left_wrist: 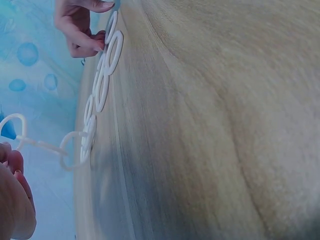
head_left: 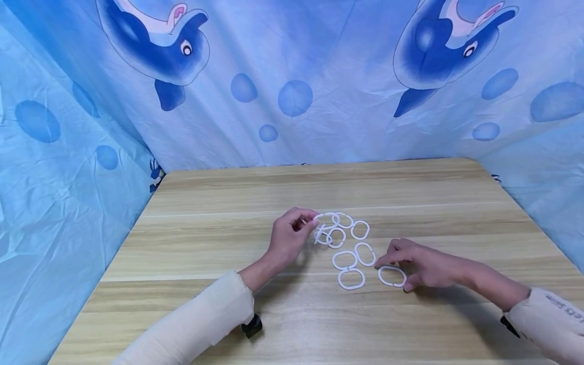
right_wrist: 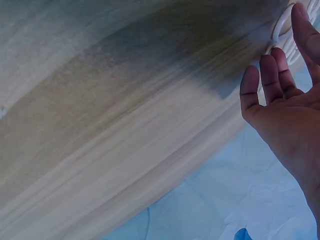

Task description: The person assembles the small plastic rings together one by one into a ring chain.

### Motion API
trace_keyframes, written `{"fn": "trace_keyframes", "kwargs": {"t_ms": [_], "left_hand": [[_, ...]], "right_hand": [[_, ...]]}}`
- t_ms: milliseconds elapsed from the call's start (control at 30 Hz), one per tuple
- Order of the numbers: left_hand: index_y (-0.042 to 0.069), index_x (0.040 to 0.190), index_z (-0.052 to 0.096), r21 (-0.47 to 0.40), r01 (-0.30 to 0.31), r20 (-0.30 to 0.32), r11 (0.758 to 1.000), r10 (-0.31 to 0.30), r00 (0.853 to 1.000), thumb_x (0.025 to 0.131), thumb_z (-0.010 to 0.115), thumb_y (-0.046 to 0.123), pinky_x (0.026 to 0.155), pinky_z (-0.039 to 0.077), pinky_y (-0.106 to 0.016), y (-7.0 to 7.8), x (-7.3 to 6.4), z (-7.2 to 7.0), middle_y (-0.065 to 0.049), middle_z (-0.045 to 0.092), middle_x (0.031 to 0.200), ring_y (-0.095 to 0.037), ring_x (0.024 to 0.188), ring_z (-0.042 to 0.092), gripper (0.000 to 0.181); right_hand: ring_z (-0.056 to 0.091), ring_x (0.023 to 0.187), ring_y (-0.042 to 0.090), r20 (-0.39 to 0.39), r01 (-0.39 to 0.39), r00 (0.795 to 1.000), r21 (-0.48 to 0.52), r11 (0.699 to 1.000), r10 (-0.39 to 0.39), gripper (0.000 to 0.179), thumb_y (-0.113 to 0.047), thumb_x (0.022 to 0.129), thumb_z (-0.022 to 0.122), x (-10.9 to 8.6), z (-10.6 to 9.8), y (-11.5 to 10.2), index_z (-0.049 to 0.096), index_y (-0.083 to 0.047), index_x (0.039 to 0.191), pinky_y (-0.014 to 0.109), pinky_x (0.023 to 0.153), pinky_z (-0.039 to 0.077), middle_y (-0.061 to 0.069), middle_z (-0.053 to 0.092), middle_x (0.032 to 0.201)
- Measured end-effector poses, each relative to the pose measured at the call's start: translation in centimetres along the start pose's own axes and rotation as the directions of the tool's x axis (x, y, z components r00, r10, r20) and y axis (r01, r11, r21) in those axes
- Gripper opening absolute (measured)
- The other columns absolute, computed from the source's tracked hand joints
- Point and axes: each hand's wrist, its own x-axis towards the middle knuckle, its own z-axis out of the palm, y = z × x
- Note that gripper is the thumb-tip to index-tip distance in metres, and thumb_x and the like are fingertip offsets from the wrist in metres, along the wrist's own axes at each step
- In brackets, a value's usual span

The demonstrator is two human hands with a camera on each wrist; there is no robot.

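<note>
Several white oval plastic rings, some with a small gap, are in the middle of the head view. My left hand (head_left: 290, 234) pinches one ring (head_left: 326, 214) between thumb and fingertips. In the left wrist view that ring (left_wrist: 14, 115) is raised off the table, with others hanging from it towards the tabletop. My right hand (head_left: 422, 263) spans a separate ring (head_left: 391, 266) lying flat, index finger at one end and thumb at the other. Between the hands, more rings lie overlapping or end to end, including a lower ring (head_left: 351, 289). Whether each is linked cannot be told.
The wood-grain table (head_left: 205, 243) extends around the rings. A blue curtain (head_left: 255, 61) with dolphins and bubbles stands behind it and along both sides. Black devices, one a wrist device (head_left: 252, 326), show under both cream sleeves.
</note>
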Motion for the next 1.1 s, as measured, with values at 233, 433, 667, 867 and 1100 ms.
{"fn": "trace_keyframes", "kwargs": {"t_ms": [233,433,667,867,1100], "left_hand": [[-0.004,0.096,0.07,-0.003,0.011,0.005,1.0,-0.011,1.0,0.085,0.07,-0.002,0.057,0.038,-0.016,2.8,-0.6,-0.3,-0.018,0.063,0.085,-0.021,0.068,0.049,0.011],[-0.004,0.095,0.07,0.006,0.023,0.009,1.0,-0.023,1.0,0.085,0.068,-0.004,0.058,0.038,-0.016,4.2,-1.1,-0.6,-0.02,0.062,0.085,-0.023,0.069,0.05,0.01],[-0.006,0.096,0.069,-0.002,0.029,0.015,1.0,-0.029,0.999,0.085,0.068,-0.004,0.057,0.037,-0.014,4.1,-1.1,-0.7,-0.021,0.062,0.086,-0.022,0.068,0.05,0.011],[-0.007,0.097,0.069,-0.004,0.04,0.018,0.999,-0.04,0.999,0.086,0.068,-0.003,0.057,0.037,-0.014,4.2,-1.1,-0.7,-0.021,0.062,0.086,-0.021,0.068,0.049,0.012],[-0.005,0.095,0.07,0.003,0.034,0.016,0.999,-0.035,0.999,0.086,0.068,-0.003,0.058,0.037,-0.015,4.2,-1.1,-0.6,-0.021,0.062,0.086,-0.021,0.068,0.049,0.01]], "right_hand": [[0.042,0.093,0.008,-0.022,0.011,1.0,-0.068,0.998,-0.013,0.071,-0.001,0.06,0.084,-0.1,0.3,0.1,0.065,-0.021,0.125,0.025,0.077,0.042,-0.006,0.048,0.098],[0.04,0.093,0.004,-0.066,0.063,0.995,-0.091,0.994,-0.069,0.071,-0.002,0.057,0.085,-0.3,0.6,0.4,0.067,-0.02,0.123,0.02,0.076,0.038,-0.007,0.049,0.097],[0.039,0.092,0.003,-0.099,0.088,0.99,-0.105,0.991,-0.099,0.073,0.001,0.054,0.084,-0.4,0.8,0.7,0.068,-0.02,0.122,0.018,0.075,0.035,-0.007,0.05,0.096],[0.039,0.091,0.003,-0.111,0.071,0.99,-0.115,0.991,-0.084,0.073,0.002,0.055,0.083,-0.5,1.0,0.8,0.067,-0.02,0.122,0.017,0.075,0.035,-0.008,0.049,0.097],[0.04,0.093,0.003,-0.124,0.049,0.99,-0.12,0.991,-0.064,0.072,0.003,0.057,0.082,-0.8,1.2,0.6,0.066,-0.02,0.122,0.016,0.076,0.035,-0.008,0.051,0.101]]}}
